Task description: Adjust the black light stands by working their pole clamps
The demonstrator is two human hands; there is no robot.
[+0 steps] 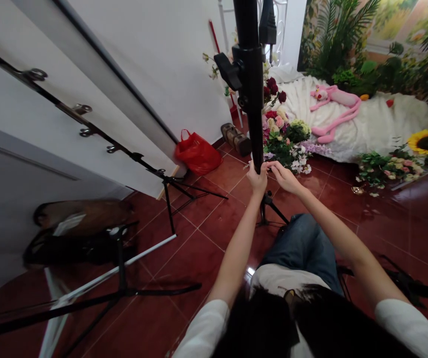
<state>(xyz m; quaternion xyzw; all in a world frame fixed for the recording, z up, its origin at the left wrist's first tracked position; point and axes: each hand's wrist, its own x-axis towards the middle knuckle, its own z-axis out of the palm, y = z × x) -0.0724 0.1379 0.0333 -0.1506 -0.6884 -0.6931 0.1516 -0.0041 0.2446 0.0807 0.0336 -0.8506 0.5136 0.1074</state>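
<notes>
Holding pole [256, 130]; red bag [199, 154], contents hidden.

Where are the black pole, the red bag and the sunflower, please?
Black pole [257, 134]: head view, on a bare stretch of tube.
Red bag [199, 153]: head view, on the middle of its side.
Sunflower [427, 143]: head view, on its dark centre.

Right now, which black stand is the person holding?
The upright stand straight ahead, with the chunky knob: the left hand wraps around it. The clip-bearing stand and the lower-left stand are both off to the left, untouched.
</notes>
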